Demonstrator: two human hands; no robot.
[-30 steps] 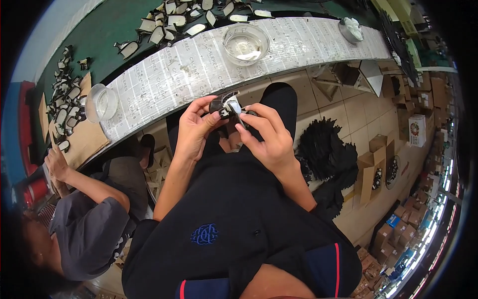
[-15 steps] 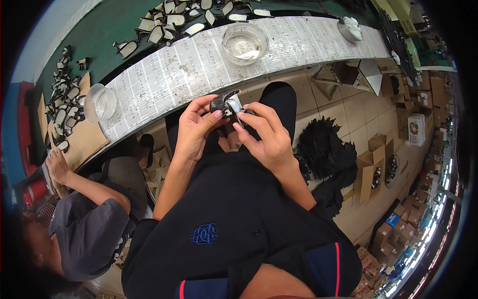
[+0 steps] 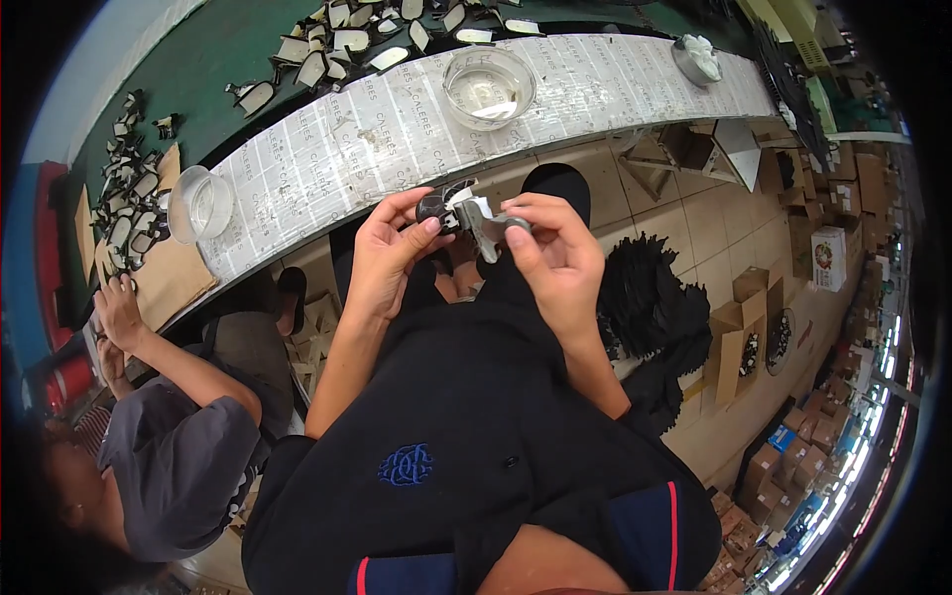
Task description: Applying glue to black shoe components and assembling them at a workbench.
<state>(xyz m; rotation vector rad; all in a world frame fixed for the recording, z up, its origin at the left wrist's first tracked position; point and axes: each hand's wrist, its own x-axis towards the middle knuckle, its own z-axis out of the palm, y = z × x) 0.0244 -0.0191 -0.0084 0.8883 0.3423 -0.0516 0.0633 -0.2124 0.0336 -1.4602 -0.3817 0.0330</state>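
My left hand (image 3: pixel 385 260) pinches a small black shoe heel (image 3: pixel 430 209) between thumb and fingers, over my lap by the bench's near edge. Thin black strips and a white patch (image 3: pixel 483 206) show at the heel's right side. Thumb and fingers of my right hand (image 3: pixel 563 260) close on a grey metal tool (image 3: pixel 486 233), whose broad end lies against that side of the heel. What kind of tool it is, I cannot make out. Similar heels with pale faces (image 3: pixel 347 40) are heaped on the green surface beyond the bench.
On the paper-covered bench (image 3: pixel 367 139) stand a clear round dish (image 3: pixel 488 89), a clear tub (image 3: pixel 201 205) and a metal cup with white stuff (image 3: pixel 697 59). A co-worker (image 3: pixel 183 446) sits at left beside cardboard (image 3: pixel 178 273). Black scraps (image 3: pixel 650 297) and an open carton (image 3: pixel 744 332) are on the floor at right.
My right hand has shifted slightly right and turned, and the grey metal tool now shows at the heel. My left hand stays put. The co-worker's hands have moved near the cardboard.
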